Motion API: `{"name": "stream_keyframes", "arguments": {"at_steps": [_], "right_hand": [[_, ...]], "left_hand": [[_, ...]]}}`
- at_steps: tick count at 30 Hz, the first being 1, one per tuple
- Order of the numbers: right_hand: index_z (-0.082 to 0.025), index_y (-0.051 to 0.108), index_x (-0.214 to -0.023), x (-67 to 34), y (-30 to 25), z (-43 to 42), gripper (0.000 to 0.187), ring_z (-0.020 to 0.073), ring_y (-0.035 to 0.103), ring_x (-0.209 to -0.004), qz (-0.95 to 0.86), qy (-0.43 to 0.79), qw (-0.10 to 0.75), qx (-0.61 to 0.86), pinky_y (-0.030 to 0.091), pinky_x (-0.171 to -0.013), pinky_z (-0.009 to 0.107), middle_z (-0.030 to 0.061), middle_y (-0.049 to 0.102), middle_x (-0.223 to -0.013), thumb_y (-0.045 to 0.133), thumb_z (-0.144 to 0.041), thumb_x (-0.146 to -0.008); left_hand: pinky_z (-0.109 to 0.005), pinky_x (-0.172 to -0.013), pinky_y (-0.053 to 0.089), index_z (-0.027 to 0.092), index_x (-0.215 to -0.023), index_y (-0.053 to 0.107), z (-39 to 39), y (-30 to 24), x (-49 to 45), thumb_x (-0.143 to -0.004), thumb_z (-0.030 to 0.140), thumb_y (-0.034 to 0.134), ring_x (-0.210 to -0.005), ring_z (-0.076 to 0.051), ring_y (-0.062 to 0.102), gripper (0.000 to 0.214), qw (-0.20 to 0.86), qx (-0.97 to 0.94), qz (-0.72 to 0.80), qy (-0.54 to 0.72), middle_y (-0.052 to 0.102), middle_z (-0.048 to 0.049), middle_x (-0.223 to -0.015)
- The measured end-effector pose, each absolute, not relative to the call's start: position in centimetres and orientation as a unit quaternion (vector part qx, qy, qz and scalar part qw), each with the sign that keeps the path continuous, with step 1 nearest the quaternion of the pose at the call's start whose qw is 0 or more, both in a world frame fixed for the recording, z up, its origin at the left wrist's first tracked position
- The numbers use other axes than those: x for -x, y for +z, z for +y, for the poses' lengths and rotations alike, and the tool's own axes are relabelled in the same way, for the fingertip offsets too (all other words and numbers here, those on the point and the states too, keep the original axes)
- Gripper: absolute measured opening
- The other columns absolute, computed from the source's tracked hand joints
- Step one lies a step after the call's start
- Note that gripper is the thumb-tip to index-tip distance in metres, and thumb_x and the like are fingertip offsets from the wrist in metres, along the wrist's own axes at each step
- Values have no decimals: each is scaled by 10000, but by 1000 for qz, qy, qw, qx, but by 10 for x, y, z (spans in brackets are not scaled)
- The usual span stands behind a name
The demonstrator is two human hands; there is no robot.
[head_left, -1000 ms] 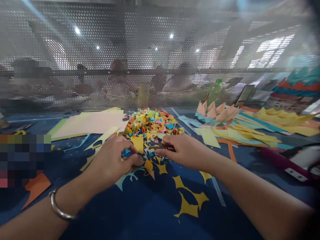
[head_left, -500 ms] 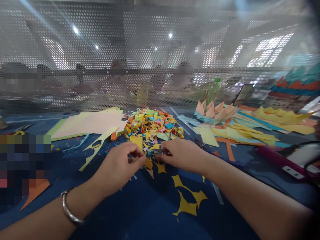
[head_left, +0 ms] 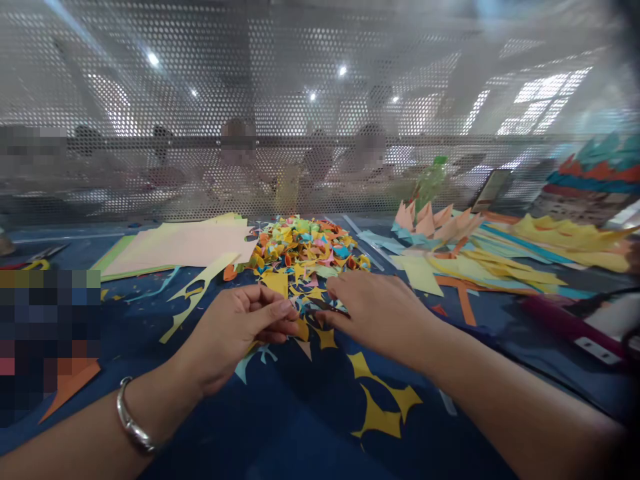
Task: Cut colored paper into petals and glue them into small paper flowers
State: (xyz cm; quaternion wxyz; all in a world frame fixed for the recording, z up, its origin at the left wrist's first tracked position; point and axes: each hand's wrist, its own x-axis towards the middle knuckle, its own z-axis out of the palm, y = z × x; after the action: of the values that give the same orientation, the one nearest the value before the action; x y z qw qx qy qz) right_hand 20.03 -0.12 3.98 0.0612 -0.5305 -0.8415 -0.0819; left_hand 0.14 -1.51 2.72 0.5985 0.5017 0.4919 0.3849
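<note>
My left hand (head_left: 240, 330) rests on the blue table (head_left: 280, 427) with its fingers curled and thumb meeting the fingertips in a pinch; what it holds is too small to make out. My right hand (head_left: 373, 310) lies palm down just to its right, fingers pressed together over a small dark piece among yellow and blue paper scraps (head_left: 313, 327). A heap of small coloured paper cuttings (head_left: 300, 247) lies just beyond both hands. A silver bangle (head_left: 131, 427) circles my left wrist.
Pale pink and yellow sheets (head_left: 180, 243) lie at the back left. Cut yellow, orange and teal paper shapes (head_left: 490, 257) spread across the right. A magenta tool (head_left: 570, 327) lies far right. Yellow offcuts (head_left: 383, 407) lie near me. A perforated screen (head_left: 300, 120) closes the back; people sit behind it.
My left hand has drifted slightly back toward me and its fingers have closed into a pinch. My right hand has edged a little left and forward over the scraps.
</note>
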Motion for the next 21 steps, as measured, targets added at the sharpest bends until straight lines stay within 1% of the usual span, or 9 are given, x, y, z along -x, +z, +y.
{"name": "stream_keyframes", "arguments": {"at_steps": [2,4,6,9,12,14,17,21], "right_hand": [[-174,613,-864,-201,43,-3,216,248,620,-782,-856,-33,136,498,419,-608,330,74,669,-833,577,-386,-847],[-185,604,-864,-200,45,-5,211,186,601,-712,-864,73,197,458,427,-604,294,28,651,-786,580,-394,-854],[-188,605,-868,-199,46,-6,181,142,582,-664,-859,175,232,423,433,-594,258,3,634,-766,597,-367,-852],[-181,618,-881,-196,46,-7,120,126,572,-662,-849,253,250,390,439,-601,237,2,621,-772,611,-296,-849],[-169,623,-884,-193,45,-6,77,119,555,-641,-844,288,252,376,434,-592,233,2,610,-749,606,-233,-844],[-168,620,-842,-192,44,-5,37,112,531,-617,-844,289,255,371,423,-584,231,-8,592,-718,594,-195,-842],[-177,600,-752,-191,44,-5,98,109,509,-607,-846,282,265,367,413,-584,232,-22,562,-679,581,-193,-847],[-188,586,-731,-192,43,-5,127,116,517,-620,-845,280,270,367,419,-599,238,-20,560,-678,581,-222,-852]], "left_hand": [[-219,-647,501,138,-764,613,-15,25,-1,-757,321,728,-721,-155,680,216,610,-494,484,386,722,-68,-742],[-219,-659,500,138,-758,610,-14,24,0,-755,325,730,-724,-152,680,223,620,-490,474,387,722,-68,-754],[-208,-648,493,134,-745,611,-14,23,0,-752,324,732,-693,-135,671,226,626,-493,465,386,718,-62,-745],[-188,-612,476,130,-733,614,-13,23,-1,-751,324,733,-641,-112,652,228,630,-500,456,381,707,-47,-710],[-194,-608,474,131,-736,603,-14,24,-3,-738,345,739,-644,-118,651,253,631,-509,453,372,702,-41,-706],[-208,-625,480,133,-743,596,-15,24,-3,-727,367,743,-656,-126,653,277,625,-519,454,365,702,-40,-710],[-219,-644,481,132,-761,602,-16,25,-3,-741,397,721,-662,-125,654,291,612,-541,458,351,708,-42,-719],[-229,-635,478,138,-775,620,-18,24,-3,-723,411,727,-661,-135,658,299,603,-554,463,338,717,-48,-726]]}}
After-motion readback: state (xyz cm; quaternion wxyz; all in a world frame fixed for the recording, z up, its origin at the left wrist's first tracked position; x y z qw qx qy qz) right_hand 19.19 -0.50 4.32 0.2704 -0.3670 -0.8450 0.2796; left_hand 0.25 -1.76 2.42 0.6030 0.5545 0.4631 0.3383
